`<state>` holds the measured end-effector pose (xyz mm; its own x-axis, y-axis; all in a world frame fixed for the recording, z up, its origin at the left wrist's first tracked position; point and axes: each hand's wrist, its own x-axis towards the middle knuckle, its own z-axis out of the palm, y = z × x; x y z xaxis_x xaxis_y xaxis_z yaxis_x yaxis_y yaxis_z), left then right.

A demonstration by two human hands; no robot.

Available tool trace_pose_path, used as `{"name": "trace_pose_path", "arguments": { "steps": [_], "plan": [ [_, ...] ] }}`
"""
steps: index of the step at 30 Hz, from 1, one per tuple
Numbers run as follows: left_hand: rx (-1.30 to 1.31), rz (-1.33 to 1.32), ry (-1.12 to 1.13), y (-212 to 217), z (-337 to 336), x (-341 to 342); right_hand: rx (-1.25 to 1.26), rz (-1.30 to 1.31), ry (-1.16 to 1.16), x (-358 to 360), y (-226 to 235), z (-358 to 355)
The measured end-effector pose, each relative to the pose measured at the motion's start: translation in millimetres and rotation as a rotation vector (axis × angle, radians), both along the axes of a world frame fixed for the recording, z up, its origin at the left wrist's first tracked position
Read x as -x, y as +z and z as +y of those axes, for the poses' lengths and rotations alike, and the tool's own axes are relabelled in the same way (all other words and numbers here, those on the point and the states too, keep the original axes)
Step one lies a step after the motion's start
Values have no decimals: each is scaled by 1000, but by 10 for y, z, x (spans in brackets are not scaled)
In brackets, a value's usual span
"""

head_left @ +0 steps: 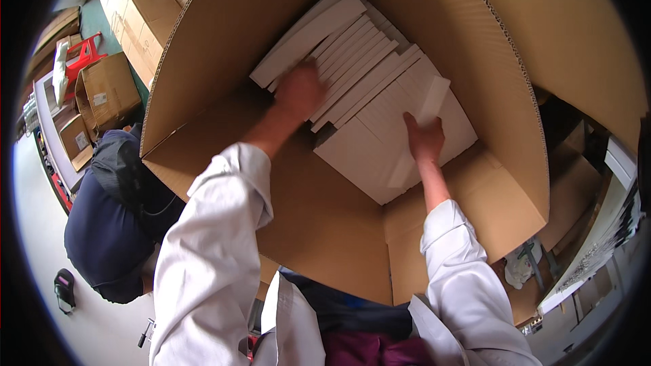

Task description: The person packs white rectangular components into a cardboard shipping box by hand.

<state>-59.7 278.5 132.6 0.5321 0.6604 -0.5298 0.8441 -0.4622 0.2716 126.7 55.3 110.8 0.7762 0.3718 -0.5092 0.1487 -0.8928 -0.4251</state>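
Note:
Inside a large open cardboard box (325,210), several flat white boxes (356,61) stand packed on edge in a row. My left hand (298,88) is at the left end of that row, touching or just over the edges; its fingers are blurred and partly hidden. Over the broad white surface (366,156) on the right, my right hand (426,139) closes round a slim white box (432,98), thumb on its left side. The slim box slants across that surface, with one end showing above the hand and the other below it.
Behind me to the left, a person in dark clothes (108,230) bends over. Cardboard cartons (139,10) and a red stool (87,54) stand at the far left. A black slipper (65,290) lies on the floor. More cardboard (576,183) is beyond the box's right wall.

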Motion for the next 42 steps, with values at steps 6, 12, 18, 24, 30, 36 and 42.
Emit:
{"name": "trace_pose_path", "arguments": {
  "steps": [6, 12, 18, 24, 30, 36, 42],
  "plan": [
    [-345, 148, -151, -410, 537, 149, 420, 19, 222, -278, -292, -387],
    [-286, 183, -51, -608, 621, 259, 501, 89, 315, -234, -181, -220],
    [-56, 61, -223, -244, 179, 99, 365, -209, 333, -226, -241, -327],
    [337, 44, -364, -262, -864, -107, -48, -318, 297, -633, -485, -341],
    [480, -35, -363, -306, -1293, -158, -296, -344, 470, -602, -454, 3],
    [-354, 48, 44, -514, 33, -206, -273, -482, 611, -745, -683, 157],
    [-506, 121, -124, -768, 741, 182, -128, -311, 637, -584, -709, 441]
  ]
}}
